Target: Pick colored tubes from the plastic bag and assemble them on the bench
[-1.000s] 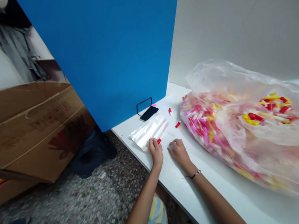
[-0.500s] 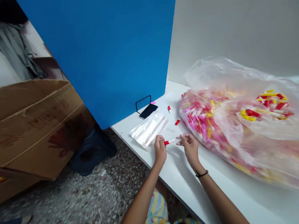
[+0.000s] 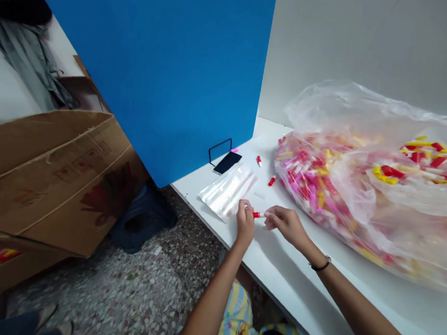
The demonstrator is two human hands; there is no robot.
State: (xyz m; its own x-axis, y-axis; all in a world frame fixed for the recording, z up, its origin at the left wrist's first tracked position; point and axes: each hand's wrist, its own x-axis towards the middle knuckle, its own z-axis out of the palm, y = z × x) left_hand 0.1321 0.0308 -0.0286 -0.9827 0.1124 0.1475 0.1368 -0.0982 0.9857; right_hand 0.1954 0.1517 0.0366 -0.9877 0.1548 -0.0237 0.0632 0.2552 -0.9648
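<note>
My left hand is closed around the red end of a small red-and-white tube, held just above the white table. Against the tube's white end, the fingertips of my right hand are pinched together. Its fingers partly hide that end. Beside my left hand lies a stack of clear plastic sleeves. Two more red-and-white tubes, one nearer and one farther, rest on the table beyond my hands. A small clear piece lies between the sleeves and my right hand.
A large clear bag of red, pink, yellow and white pieces fills the table's right. A dark phone lies by a black wire frame near the blue panel. On the left are a cardboard box, a blue stool and someone's feet.
My right hand has come closer to my left, and less of the tube's white end shows between them. The whole view has shifted slightly. My left hand keeps its hold.
</note>
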